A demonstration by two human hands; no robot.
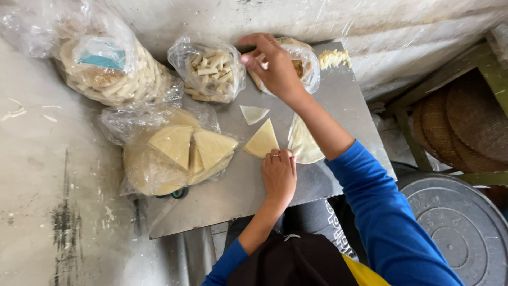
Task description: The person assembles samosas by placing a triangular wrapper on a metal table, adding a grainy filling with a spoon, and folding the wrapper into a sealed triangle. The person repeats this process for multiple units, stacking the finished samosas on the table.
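My left hand (279, 172), with a ring on one finger, presses its fingertips on the near corner of a pale triangular pastry sheet (261, 140) lying on the steel tray (323, 100). My right hand (272, 63) reaches to the far side, over a clear bag holding a brownish filling (309, 66). Its fingers are bent and a little apart, and I see nothing in them. A smaller pale triangle (253, 113) lies between the two hands. A stack of pastry sheets (304, 144) sits under my right forearm.
A bag of cut triangular sheets (174, 151) lies at the left of the tray. Behind it stand a bag of rolled pastries (211, 69) and a larger bag (116, 69). A round metal lid (460, 228) and woven mats (465, 127) are at the right.
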